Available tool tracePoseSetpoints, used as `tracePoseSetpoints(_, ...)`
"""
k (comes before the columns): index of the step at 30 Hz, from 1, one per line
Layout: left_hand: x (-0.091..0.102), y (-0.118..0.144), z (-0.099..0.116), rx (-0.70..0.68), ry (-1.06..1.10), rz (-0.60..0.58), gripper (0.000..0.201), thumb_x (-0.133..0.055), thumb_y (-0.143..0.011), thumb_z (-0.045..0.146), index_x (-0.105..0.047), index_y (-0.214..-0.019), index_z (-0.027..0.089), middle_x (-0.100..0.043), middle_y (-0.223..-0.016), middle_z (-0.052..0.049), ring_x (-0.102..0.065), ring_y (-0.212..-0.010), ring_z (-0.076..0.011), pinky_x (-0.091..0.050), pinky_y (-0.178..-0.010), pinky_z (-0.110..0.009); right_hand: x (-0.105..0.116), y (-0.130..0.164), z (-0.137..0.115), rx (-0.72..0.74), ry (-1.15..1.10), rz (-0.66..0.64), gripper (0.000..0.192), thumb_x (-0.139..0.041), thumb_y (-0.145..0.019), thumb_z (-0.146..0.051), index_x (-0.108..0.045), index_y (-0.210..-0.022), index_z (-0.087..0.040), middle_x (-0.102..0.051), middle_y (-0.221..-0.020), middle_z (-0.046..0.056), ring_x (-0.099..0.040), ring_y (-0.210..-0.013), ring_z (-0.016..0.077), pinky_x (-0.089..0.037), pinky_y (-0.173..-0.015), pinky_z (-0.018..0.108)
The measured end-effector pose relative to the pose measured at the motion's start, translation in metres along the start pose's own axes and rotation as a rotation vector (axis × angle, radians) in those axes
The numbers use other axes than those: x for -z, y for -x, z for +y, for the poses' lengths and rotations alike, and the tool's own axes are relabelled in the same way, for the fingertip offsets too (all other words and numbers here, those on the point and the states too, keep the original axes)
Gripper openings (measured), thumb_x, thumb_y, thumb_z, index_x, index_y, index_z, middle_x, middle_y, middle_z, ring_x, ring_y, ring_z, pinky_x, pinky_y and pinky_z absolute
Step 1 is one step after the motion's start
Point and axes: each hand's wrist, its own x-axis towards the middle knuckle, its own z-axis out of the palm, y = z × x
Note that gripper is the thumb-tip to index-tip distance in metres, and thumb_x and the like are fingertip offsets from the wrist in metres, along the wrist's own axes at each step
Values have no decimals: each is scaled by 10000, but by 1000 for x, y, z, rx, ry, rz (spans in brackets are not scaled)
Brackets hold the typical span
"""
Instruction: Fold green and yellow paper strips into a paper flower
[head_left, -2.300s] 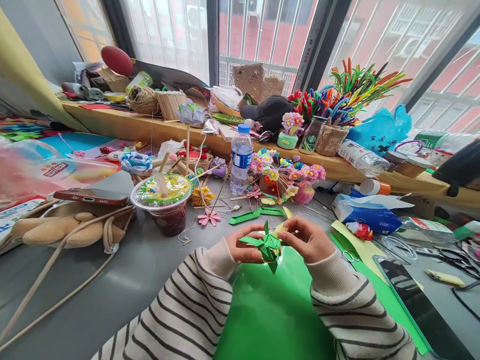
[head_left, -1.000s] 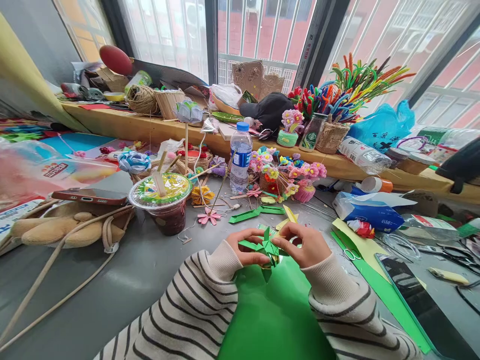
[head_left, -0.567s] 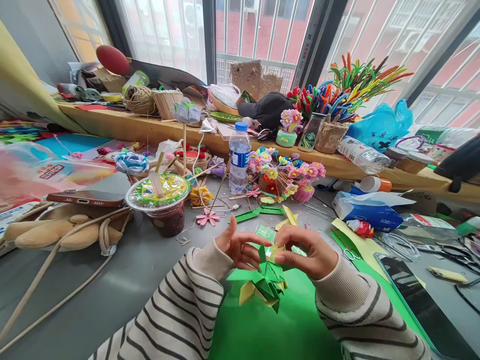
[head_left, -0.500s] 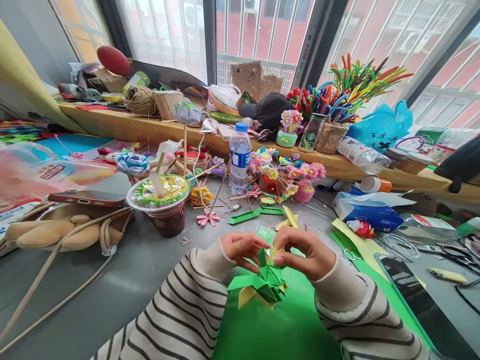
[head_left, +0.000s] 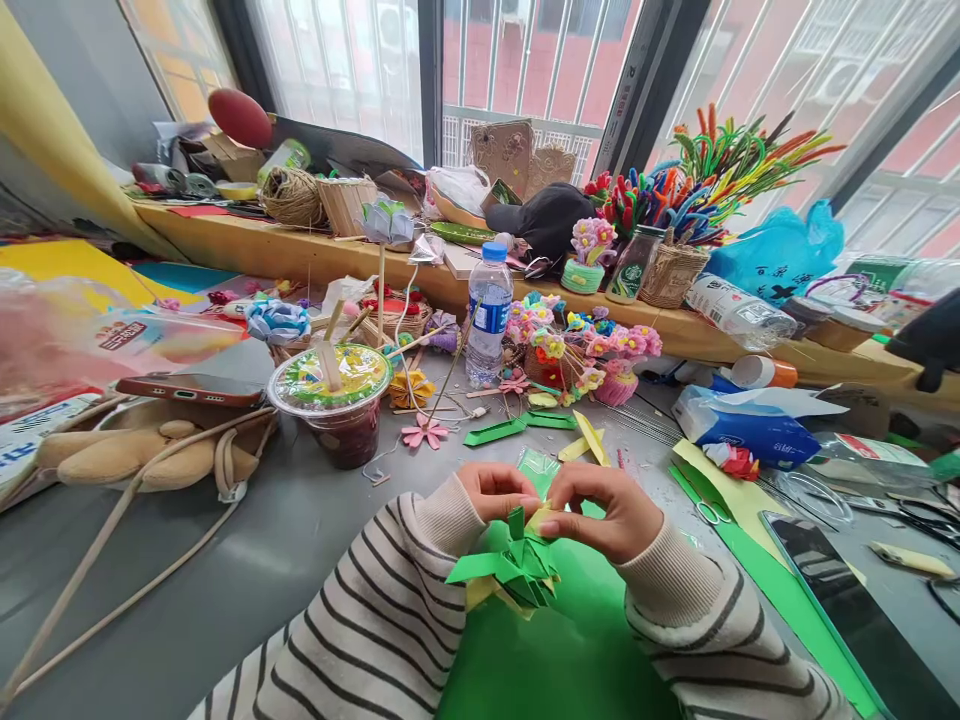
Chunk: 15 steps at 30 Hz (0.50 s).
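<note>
A folded green paper piece (head_left: 514, 570) with yellow layers underneath is held above a green sheet (head_left: 555, 660) at the near edge of the grey table (head_left: 300, 540). It is pinched at the top from both sides: left hand (head_left: 496, 492) closed on its upper left, right hand (head_left: 600, 510) closed on a yellow tip at its upper right. Fingertips of both hands nearly meet over the piece.

Orientation: one green point sticks up between the hands; a long flat green flap runs out to the left, roughly level; the bulk hangs below the fingers. Long axis is seen roughly left-right along that flap, slightly tilted. Exact fold shape cannot be told.

Counts:
- 1 water bottle (head_left: 487, 315), upright, blue cap, behind the hands.
- 1 lidded drink cup (head_left: 331, 405) with a straw, left of centre.
- 1 phone (head_left: 191, 388), lying on a tan plush toy (head_left: 142, 455).
- 2 loose green folded strips (head_left: 517, 427) between bottle and hands.
- 1 pink paper flower (head_left: 424, 432) flat on the table.
- 1 blue tissue pack (head_left: 750, 425) on the right.
- 1 twine ball (head_left: 291, 197) on the ledge.
- 1 wicker basket (head_left: 671, 272) of pipe cleaners on the ledge.

Surface: grey table, heavily cluttered with craft items, small flower pots (head_left: 577, 350) grouped mid-table. A wooden ledge (head_left: 262, 250) runs along the back under large windows (head_left: 525, 60) with bars; red brick building is seen outside. Striped sleeves are worn on both arms.
</note>
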Motion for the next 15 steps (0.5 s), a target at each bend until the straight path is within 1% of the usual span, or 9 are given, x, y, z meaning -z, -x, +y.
tracePoseSetpoints(5,0,0,-1,57,-12,18,296,-695,-468,341,-554,-566,100,-531,-439,31,-452,-407,-43,-324,-434,-182,-1,1,0,-49,23,25,190,-648,-581,-292,-563,-520,-134,-537,-516,-1,-440,-480,57,-344,-446,179)
tracePoseSetpoints(8,0,1,0,66,-29,-25,300,-689,-478,349,-553,-582,103,-531,-452,32,-455,-413,-43,-329,-443,-185,-1,1,-2,-51,24,11,170,-652,-579,-283,-577,-533,-137,-552,-527,-1,-445,-483,55,-349,-448,176)
tracePoseSetpoints(11,1,2,1,45,-56,-60,301,-680,-493,356,-552,-593,103,-534,-478,28,-457,-428,-45,-334,-457,-191,-1,1,-4,-38,39,-4,164,-646,-585,-293,-585,-551,-145,-561,-539,-2,-450,-486,56,-356,-452,176)
tracePoseSetpoints(15,3,0,-2,50,-70,-26,325,-684,-471,376,-541,-573,103,-503,-464,31,-429,-416,-43,-304,-436,-193,-2,2,-6,-55,89,15,186,-623,-605,-328,-582,-551,-155,-568,-544,3,-460,-492,65,-369,-461,186)
